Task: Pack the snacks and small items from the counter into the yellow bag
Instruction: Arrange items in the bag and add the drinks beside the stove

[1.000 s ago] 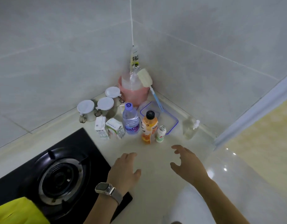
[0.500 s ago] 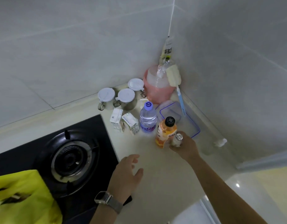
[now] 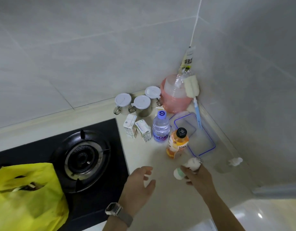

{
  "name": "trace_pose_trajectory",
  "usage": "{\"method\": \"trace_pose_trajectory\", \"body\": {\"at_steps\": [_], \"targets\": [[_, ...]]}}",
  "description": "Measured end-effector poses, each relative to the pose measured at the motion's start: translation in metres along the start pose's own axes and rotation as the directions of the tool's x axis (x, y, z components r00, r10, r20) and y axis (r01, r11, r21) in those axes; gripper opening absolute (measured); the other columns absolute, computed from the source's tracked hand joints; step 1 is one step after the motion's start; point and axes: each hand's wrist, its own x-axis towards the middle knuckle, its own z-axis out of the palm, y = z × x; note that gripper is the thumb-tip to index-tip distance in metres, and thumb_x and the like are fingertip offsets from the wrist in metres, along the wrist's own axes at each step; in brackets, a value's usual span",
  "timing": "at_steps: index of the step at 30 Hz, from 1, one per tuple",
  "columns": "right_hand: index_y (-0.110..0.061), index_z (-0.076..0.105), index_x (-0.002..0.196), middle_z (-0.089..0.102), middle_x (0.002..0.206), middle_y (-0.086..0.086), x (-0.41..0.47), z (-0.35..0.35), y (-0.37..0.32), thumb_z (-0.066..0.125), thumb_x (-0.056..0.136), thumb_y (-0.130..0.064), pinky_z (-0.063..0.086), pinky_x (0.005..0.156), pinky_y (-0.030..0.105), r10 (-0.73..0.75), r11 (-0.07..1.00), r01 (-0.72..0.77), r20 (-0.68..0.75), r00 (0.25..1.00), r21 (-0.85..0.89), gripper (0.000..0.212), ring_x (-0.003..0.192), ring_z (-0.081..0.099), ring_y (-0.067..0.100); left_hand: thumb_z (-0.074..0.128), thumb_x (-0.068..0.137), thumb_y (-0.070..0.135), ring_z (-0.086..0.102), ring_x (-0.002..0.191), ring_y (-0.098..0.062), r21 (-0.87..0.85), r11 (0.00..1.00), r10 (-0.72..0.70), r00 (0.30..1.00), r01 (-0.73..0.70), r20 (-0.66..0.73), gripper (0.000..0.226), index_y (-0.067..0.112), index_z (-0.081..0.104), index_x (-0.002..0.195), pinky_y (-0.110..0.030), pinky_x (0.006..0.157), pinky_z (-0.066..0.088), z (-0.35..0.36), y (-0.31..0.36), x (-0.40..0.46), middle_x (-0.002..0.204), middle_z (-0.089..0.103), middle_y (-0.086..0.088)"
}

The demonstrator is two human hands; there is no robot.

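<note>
The right hand (image 3: 198, 176) has lifted the small white bottle (image 3: 187, 168) away from the orange drink bottle (image 3: 177, 143) and grips it tilted, green cap leftward, above the counter (image 3: 160, 205). The left hand (image 3: 138, 185) hovers relaxed, fingers spread. The yellow bag (image 3: 27, 197) sits on the stove (image 3: 83, 157) at the counter's near-left edge, mouth open.

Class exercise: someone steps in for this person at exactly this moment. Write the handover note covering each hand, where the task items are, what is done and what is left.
Right hand: grips the small white bottle, lifted off the counter and tilted.
Left hand: open, holds nothing, hovers over the counter.
Yellow bag: at the left by the gas burner, mouth open, something already inside.
Still on the counter: orange drink bottle, water bottle, two small cartons.
Left to do: bag the white bottle, then the rest.
</note>
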Motion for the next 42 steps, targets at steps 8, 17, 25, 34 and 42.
{"method": "trace_pose_trajectory", "body": {"at_steps": [8,17,25,34,42], "targets": [[-0.018,0.066,0.09,0.074,0.082,0.005,-0.048,0.007,-0.038,0.067,0.086,-0.027,0.059,0.064,0.033,-0.109,0.992,0.096,0.183,0.977,0.078,0.01,0.071,0.071,0.023,0.068,0.078,0.037,0.053,0.101,0.008,-0.095,0.995,-0.012,1.0,0.014,0.028,0.048,0.033,0.05,0.123,-0.008,0.081,0.044,0.011,0.013,-0.01,0.116,0.054,0.02],[-0.013,0.068,0.088,0.075,0.083,0.005,-0.082,0.016,-0.068,0.071,0.083,-0.029,0.06,0.07,0.036,-0.183,0.98,0.143,0.357,0.916,0.136,0.017,0.082,0.072,0.017,0.069,0.071,0.038,0.068,0.085,-0.006,-0.282,0.959,0.021,1.0,-0.025,-0.015,0.026,0.035,0.068,0.096,-0.031,0.08,0.054,0.003,0.035,-0.031,0.088,0.073,0.015],[-0.011,0.067,0.081,0.07,0.07,0.005,-0.099,0.042,-0.075,0.071,0.083,-0.024,0.054,0.059,0.027,-0.222,0.974,0.209,0.533,0.816,0.086,0.014,0.068,0.067,0.011,0.072,0.065,0.039,0.068,0.079,-0.011,-0.377,0.926,-0.094,0.968,0.0,-0.231,0.027,0.036,0.07,0.092,-0.032,0.077,0.055,-0.01,0.024,-0.077,0.086,0.074,0.007],[-0.015,0.068,0.084,0.072,0.079,0.008,-0.139,0.103,-0.079,0.074,0.078,-0.037,0.059,0.062,0.035,-0.18,0.962,0.274,0.722,0.668,-0.013,0.023,0.076,0.072,0.017,0.077,0.069,0.027,0.068,0.078,-0.001,-0.438,0.895,-0.279,0.871,0.084,-0.404,0.025,0.042,0.069,0.087,-0.017,0.069,0.053,-0.038,-0.013,-0.132,0.088,0.073,0.017],[-0.018,0.069,0.086,0.073,0.082,0.008,-0.184,0.186,-0.069,0.075,0.064,-0.049,0.06,0.068,0.039,-0.102,0.952,0.294,0.814,0.572,-0.087,0.038,0.081,0.072,0.021,0.077,0.067,0.032,0.066,0.075,0.0,-0.478,0.865,-0.391,0.802,0.153,-0.451,0.026,0.046,0.065,0.085,-0.012,0.062,0.049,-0.082,-0.078,-0.177,0.082,0.072,0.017]]}}
